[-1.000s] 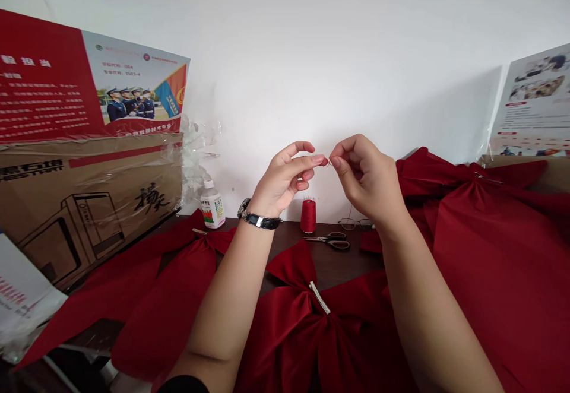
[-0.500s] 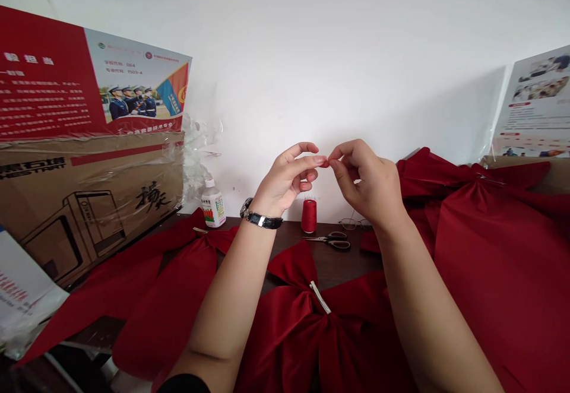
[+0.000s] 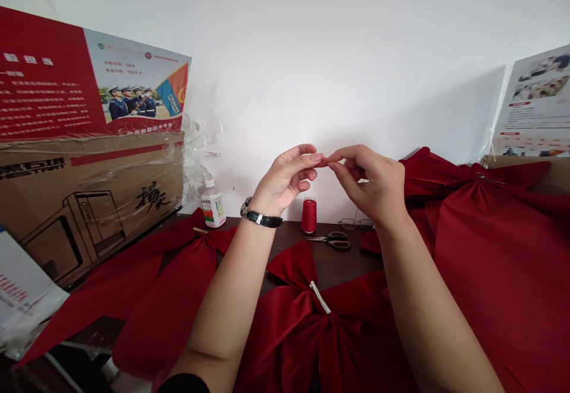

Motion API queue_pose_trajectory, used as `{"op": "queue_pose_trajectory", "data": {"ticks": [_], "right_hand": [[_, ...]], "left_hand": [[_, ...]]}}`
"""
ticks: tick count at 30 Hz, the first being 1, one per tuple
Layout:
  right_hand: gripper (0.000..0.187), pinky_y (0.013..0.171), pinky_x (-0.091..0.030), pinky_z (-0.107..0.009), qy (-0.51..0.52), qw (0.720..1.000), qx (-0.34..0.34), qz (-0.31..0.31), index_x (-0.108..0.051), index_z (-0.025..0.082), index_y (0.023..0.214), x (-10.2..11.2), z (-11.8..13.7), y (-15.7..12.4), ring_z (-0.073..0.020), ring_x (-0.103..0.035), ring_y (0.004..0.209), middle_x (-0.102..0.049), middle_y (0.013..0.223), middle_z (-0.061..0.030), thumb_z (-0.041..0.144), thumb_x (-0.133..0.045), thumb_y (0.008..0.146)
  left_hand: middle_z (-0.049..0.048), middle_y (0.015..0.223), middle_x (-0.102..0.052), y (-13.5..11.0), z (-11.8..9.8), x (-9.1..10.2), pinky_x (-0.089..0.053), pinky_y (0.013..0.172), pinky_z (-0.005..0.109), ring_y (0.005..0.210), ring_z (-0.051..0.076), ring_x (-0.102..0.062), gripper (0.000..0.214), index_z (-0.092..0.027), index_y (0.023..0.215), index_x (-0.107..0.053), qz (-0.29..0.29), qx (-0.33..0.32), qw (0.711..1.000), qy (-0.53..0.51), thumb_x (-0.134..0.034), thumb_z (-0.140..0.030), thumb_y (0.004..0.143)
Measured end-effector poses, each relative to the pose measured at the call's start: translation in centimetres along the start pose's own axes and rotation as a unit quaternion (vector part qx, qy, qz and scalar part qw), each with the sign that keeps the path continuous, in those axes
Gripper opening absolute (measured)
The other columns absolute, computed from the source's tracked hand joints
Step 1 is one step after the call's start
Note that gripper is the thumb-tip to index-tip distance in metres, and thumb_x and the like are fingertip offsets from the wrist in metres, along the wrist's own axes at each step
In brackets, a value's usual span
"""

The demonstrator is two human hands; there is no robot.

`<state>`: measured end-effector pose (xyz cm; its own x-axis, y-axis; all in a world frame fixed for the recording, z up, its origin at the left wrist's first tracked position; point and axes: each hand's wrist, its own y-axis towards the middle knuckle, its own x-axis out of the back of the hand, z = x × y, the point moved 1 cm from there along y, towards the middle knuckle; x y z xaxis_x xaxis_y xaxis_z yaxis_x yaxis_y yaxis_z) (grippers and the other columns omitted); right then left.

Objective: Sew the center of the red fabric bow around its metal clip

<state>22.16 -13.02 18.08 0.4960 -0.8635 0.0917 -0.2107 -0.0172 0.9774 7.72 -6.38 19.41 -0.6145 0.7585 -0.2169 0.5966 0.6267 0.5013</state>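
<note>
My left hand (image 3: 291,173), with a black-strapped watch (image 3: 262,219) on the wrist, is raised before the wall, thumb and forefinger pinched together. Meeting it at the fingertips, my right hand (image 3: 367,179) also pinches. Whatever lies between the fingertips is too small to make out. Below them stands a spool of red thread (image 3: 309,216) with several needles stuck in its top. Scissors (image 3: 329,239) with dark handles lie just in front of the spool. Nearest me, a big red fabric bow (image 3: 285,322) spreads between my forearms, a pale clip (image 3: 320,298) across its gathered middle.
Another red bow (image 3: 169,268) lies left, and more red bows (image 3: 485,221) are piled right. A white bottle (image 3: 213,204) stands near a large cardboard box (image 3: 102,191) and wrapped plastic. Eyeglasses (image 3: 350,224) rest by the wall. A printed board (image 3: 537,102) leans at far right.
My right hand has shifted slightly right and down, its fingers a little straighter. The left hand stays almost where it was, and the things on the table have not moved.
</note>
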Motion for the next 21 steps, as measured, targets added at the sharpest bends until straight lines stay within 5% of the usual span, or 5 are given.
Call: {"op": "queue_pose_trajectory", "data": {"ticks": [12, 21], "right_hand": [[0.015, 0.050, -0.048, -0.023, 0.155, 0.981, -0.116, 0.008, -0.075, 0.022, 0.089, 0.8, 0.2, 0.0, -0.0104, -0.057, 0.057, -0.069, 0.069, -0.0015, 0.024, -0.062, 0.083], [0.019, 0.045, -0.039, -0.024, 0.245, 0.958, -0.145, 0.024, -0.076, 0.023, 0.091, 1.1, -0.1, 0.0, -0.0100, -0.049, 0.050, -0.062, 0.059, -0.0007, 0.032, -0.061, 0.084]], "left_hand": [[-0.0066, 0.068, -0.055, 0.0, 0.1, -0.2, -0.022, 0.037, 0.011, 0.051, 0.000, -0.049, 0.036, -0.018, 0.085, -0.053, 0.000, 0.002, 1.000, -0.017, -0.079, -0.018, 0.060], [-0.0050, 0.068, -0.056, -0.3, 0.1, -0.7, -0.021, 0.040, 0.014, 0.054, 0.002, -0.045, 0.038, -0.020, 0.086, -0.052, -0.013, -0.047, 0.999, 0.015, -0.079, -0.021, 0.059]]}}
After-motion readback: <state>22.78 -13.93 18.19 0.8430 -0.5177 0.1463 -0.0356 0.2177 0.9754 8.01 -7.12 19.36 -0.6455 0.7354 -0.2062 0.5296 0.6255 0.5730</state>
